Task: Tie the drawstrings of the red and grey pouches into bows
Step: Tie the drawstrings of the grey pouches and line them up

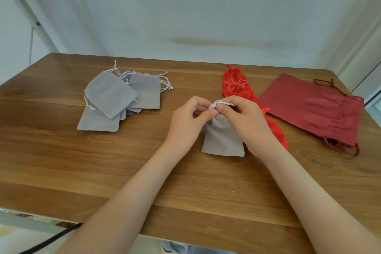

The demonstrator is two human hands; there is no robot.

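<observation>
Grey pouch (223, 138) lay on the table (103, 161) midway between far and near edges, its drawstrings (221, 103) pinched at the gathered mouth by left hand (188, 121) and right hand (245, 121); bow apparently half-formed, loops next needing crossing and snugging.

Both my bare forearms reach in over the near edge of the surface (99, 171) and converge toward its middle. My left hand (188, 123) and right hand (246, 125) meet thumb to thumb, fingers curled, each pinching the drawstring (221, 103).
</observation>
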